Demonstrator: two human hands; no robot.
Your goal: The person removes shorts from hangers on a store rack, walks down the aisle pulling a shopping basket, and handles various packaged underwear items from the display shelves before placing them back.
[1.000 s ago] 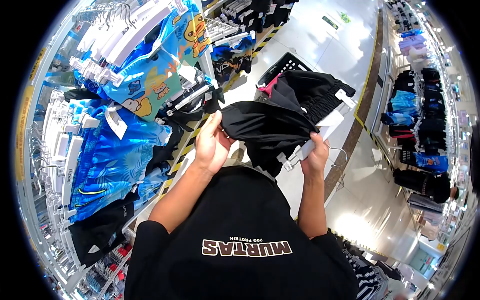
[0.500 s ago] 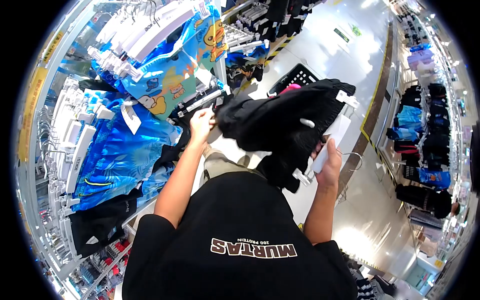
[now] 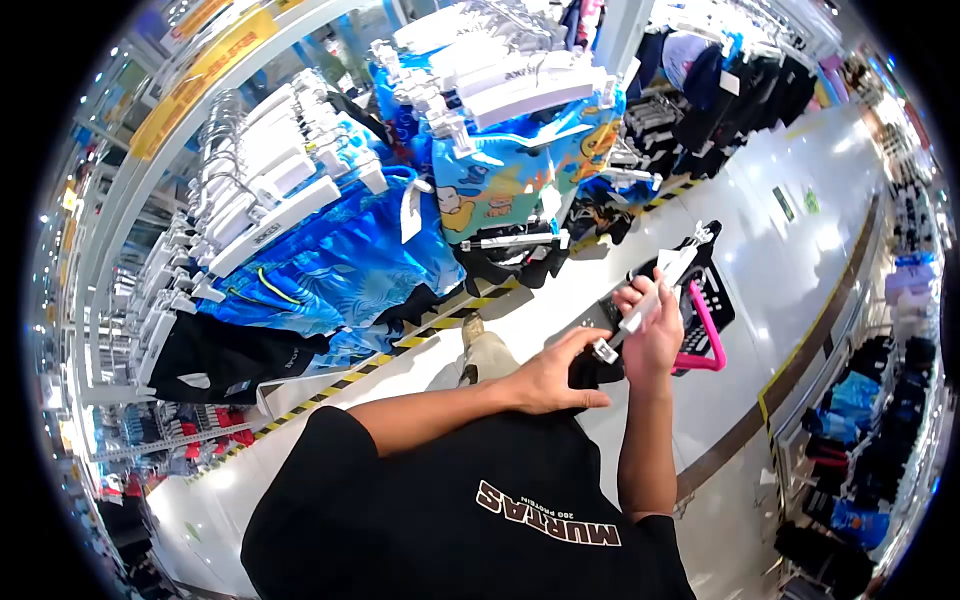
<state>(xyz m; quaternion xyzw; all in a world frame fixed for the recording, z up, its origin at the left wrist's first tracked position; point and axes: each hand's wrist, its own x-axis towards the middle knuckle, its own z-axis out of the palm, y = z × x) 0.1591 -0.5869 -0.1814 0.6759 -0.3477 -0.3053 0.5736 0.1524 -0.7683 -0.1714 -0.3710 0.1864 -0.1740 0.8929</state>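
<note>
My right hand (image 3: 655, 330) is wrapped around a white clip hanger (image 3: 677, 266), which slants up and away to the right. A black garment (image 3: 592, 373) is at the hanger's near end, mostly hidden by my hands. Close to the hanger's near clip (image 3: 605, 350) is my left hand (image 3: 552, 378), its thumb and fingers spread apart. I cannot tell whether its fingertips touch the clip or the cloth.
Behind the hands, a black shopping basket (image 3: 715, 300) with a pink handle (image 3: 718, 345) stands on the floor. Blue shorts (image 3: 340, 265) and cartoon-print shorts (image 3: 500, 185) hang on the left rack. More clothes (image 3: 855, 410) line the right side. Yellow-black tape (image 3: 400, 350) edges the left rack.
My view has turned left, so the rack appears further right. My left hand has come from the garment's far side to the hanger's near clip. The black garment is now seen mostly edge-on.
</note>
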